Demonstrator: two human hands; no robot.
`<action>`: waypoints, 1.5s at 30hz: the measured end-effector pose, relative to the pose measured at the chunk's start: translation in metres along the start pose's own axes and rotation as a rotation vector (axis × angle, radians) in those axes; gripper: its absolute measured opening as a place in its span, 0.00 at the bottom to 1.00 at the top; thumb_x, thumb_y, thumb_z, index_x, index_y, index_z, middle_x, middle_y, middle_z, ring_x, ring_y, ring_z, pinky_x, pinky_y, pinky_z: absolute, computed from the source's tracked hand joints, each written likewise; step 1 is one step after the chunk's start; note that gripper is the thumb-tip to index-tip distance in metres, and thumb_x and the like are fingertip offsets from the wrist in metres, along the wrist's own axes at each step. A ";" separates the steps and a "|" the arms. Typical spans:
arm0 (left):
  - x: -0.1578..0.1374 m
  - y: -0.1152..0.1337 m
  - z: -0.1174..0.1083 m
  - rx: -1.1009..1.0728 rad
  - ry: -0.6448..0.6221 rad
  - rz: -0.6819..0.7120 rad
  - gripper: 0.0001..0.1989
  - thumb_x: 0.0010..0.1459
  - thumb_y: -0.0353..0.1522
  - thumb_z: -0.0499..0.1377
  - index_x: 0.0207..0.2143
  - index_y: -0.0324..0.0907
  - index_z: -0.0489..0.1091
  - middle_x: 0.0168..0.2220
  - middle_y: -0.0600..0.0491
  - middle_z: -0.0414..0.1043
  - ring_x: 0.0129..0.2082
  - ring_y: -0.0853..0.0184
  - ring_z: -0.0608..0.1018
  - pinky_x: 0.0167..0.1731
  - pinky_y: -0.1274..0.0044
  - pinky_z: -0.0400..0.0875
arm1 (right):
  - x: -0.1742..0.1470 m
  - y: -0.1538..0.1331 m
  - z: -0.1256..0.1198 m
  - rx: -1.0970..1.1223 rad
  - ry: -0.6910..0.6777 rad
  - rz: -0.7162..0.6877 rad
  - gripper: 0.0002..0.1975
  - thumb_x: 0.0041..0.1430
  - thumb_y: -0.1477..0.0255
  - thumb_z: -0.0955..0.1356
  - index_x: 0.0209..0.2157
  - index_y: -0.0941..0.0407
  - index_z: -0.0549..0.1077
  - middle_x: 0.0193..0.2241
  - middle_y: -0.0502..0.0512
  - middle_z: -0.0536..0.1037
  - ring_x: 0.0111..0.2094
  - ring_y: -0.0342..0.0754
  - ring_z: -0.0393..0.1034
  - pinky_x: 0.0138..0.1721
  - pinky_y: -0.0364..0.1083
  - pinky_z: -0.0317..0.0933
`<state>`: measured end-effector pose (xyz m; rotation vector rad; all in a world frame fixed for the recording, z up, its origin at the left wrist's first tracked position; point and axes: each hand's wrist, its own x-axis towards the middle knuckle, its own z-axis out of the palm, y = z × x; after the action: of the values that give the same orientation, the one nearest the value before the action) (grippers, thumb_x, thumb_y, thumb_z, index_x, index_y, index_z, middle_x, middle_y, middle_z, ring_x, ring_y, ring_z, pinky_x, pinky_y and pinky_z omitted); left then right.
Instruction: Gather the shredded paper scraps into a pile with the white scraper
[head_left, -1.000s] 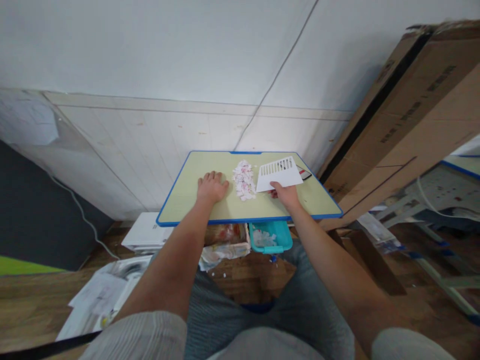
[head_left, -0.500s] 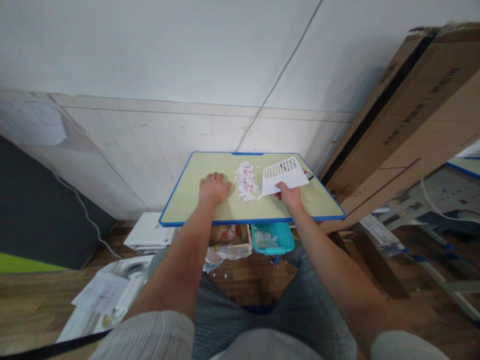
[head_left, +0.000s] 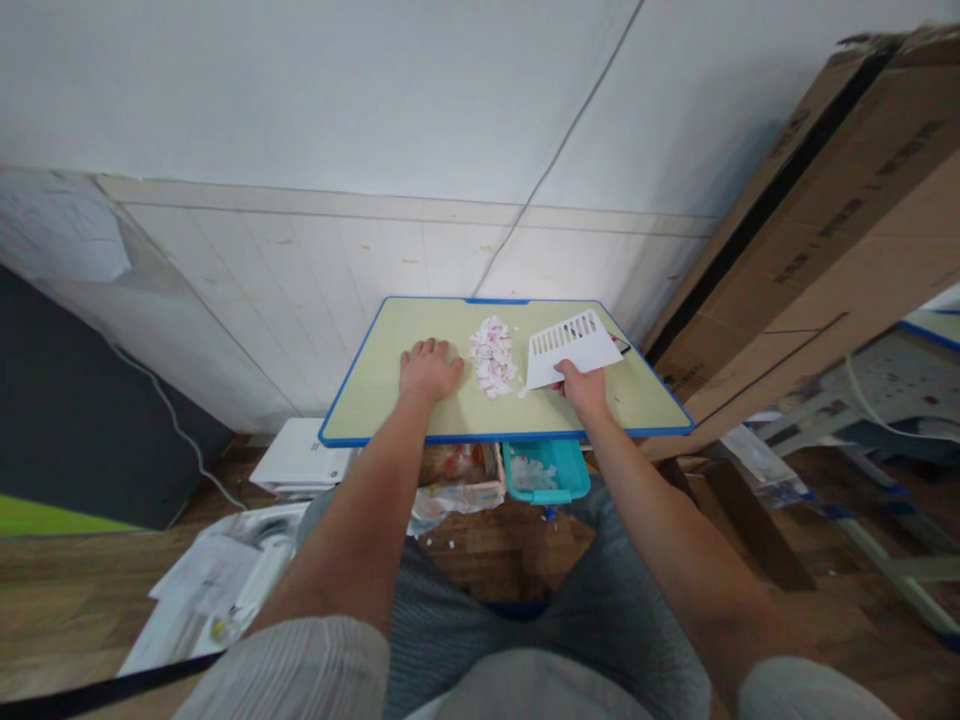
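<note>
My left hand (head_left: 430, 370) lies flat on the pale yellow tabletop (head_left: 367, 400), its fingers spread and nothing in it. Just to its right is a heap of small white and pink paper scraps (head_left: 493, 358). My right hand (head_left: 583, 388) grips the lower edge of a white card (head_left: 574, 350), thumb on top and fingers underneath. A row of narrow slots runs along the card's far side. Part of a small dark and red object (head_left: 621, 344) sticks out past the card's right edge; the card hides the rest, so its kind is unclear.
Under the table's blue front edge stand a turquoise basket (head_left: 547, 472) with whitish pieces and a box (head_left: 461, 470) with plastic wrapping. Tall cardboard boxes (head_left: 810, 230) lean at the right. A white wall (head_left: 300, 280) is behind the table, with a cable (head_left: 559, 150) running down it.
The view has tilted slightly, so the table sits a little higher in the picture. Both hands keep their places, and the right hand still holds the card.
</note>
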<state>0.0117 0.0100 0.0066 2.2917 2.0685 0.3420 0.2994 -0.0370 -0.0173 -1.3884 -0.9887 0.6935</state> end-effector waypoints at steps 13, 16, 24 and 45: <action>0.004 -0.002 0.005 -0.011 0.022 0.021 0.32 0.79 0.44 0.51 0.76 0.38 0.71 0.80 0.37 0.65 0.80 0.45 0.66 0.77 0.50 0.61 | -0.038 0.012 -0.035 -0.050 0.005 -0.027 0.14 0.55 0.57 0.74 0.24 0.49 0.73 0.19 0.53 0.79 0.20 0.50 0.69 0.25 0.49 0.68; 0.005 -0.004 0.007 -0.006 0.024 0.021 0.32 0.79 0.44 0.51 0.76 0.39 0.71 0.80 0.37 0.66 0.79 0.46 0.66 0.76 0.50 0.62 | -0.038 0.010 -0.035 -0.043 0.001 -0.028 0.15 0.56 0.57 0.74 0.23 0.49 0.73 0.19 0.53 0.79 0.20 0.50 0.69 0.26 0.49 0.69; 0.005 -0.006 0.008 0.006 0.031 0.019 0.30 0.79 0.45 0.52 0.75 0.43 0.72 0.79 0.39 0.67 0.79 0.45 0.67 0.76 0.53 0.62 | -0.041 0.005 -0.033 -0.017 0.027 0.004 0.14 0.56 0.59 0.75 0.23 0.49 0.72 0.18 0.51 0.77 0.20 0.50 0.69 0.25 0.49 0.69; 0.003 -0.004 0.006 -0.002 0.041 0.031 0.30 0.79 0.44 0.50 0.74 0.44 0.73 0.78 0.38 0.69 0.78 0.46 0.68 0.75 0.52 0.64 | -0.040 0.004 -0.038 0.020 -0.018 0.031 0.10 0.48 0.63 0.72 0.20 0.48 0.69 0.14 0.50 0.73 0.16 0.47 0.61 0.18 0.48 0.60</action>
<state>0.0089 0.0140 0.0005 2.3372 2.0522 0.3959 0.3155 -0.0899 -0.0243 -1.3848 -0.9733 0.7383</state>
